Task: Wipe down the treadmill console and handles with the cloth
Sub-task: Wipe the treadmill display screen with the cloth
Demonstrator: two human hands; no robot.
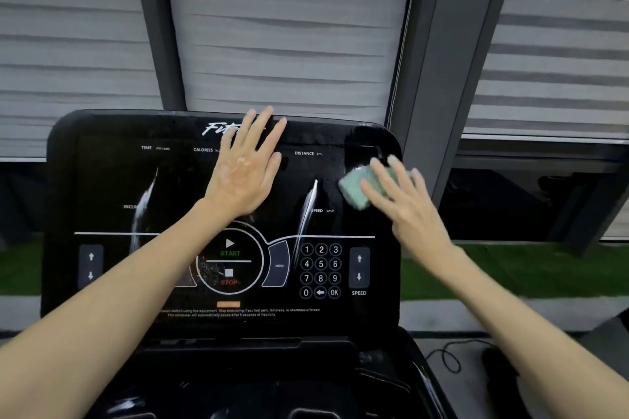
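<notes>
Two bare hands are on a black treadmill console (102,180). The left hand (245,167) lies flat, fingers spread, hiding most of a logo (218,127) that starts "Fit". At the far right, near "DISTANCE km", the blurred right hand (405,211) presses a green cloth (355,185) with straight fingers. Also readable: TIME, CALORIES, SPEED, START, STOP, MODE.

Dim, even light, glare streaks on the glossy console (102,180) (right hand (408,211) motion-blurred), edges warped
</notes>
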